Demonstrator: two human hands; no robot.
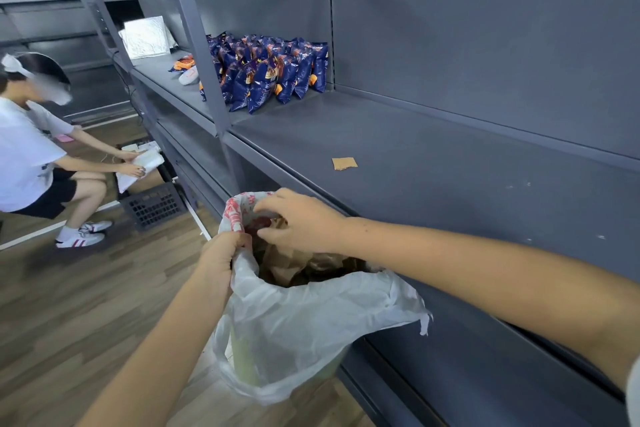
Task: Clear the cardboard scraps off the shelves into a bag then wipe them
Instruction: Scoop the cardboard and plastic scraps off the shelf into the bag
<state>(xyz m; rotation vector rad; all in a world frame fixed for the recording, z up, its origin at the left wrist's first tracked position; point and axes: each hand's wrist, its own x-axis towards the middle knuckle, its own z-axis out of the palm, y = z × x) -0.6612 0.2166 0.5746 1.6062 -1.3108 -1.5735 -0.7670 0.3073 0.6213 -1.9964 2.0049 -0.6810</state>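
The left hand (pixel 221 253) grips the rim of the white plastic bag (pixel 311 319), fingers curled tight round the gathered film; the right hand (pixel 304 224) sits over the bag's mouth with fingers bent downward; whether it pinches a piece of cardboard or holds nothing cannot be told. The bag hangs just below the front edge of the shelf (pixel 467 204) and holds brown cardboard pieces (pixel 298 265). One cardboard scrap (pixel 344 163) lies flat on the shelf, between front edge and back wall, well apart from the snack packets (pixel 273 76) at the shelf's back left corner.

Hazards, as judged:
- The bag is held at one point only; the rest of the rim droops, and a slack mouth may let a dropped piece slide outside onto the floor (pixel 86 305).
- The film is thin; stiff cardboard corners may tear it if pressed down.
- The lone scrap is small and flat; wiping before it is lifted would likely sweep it off the front edge.
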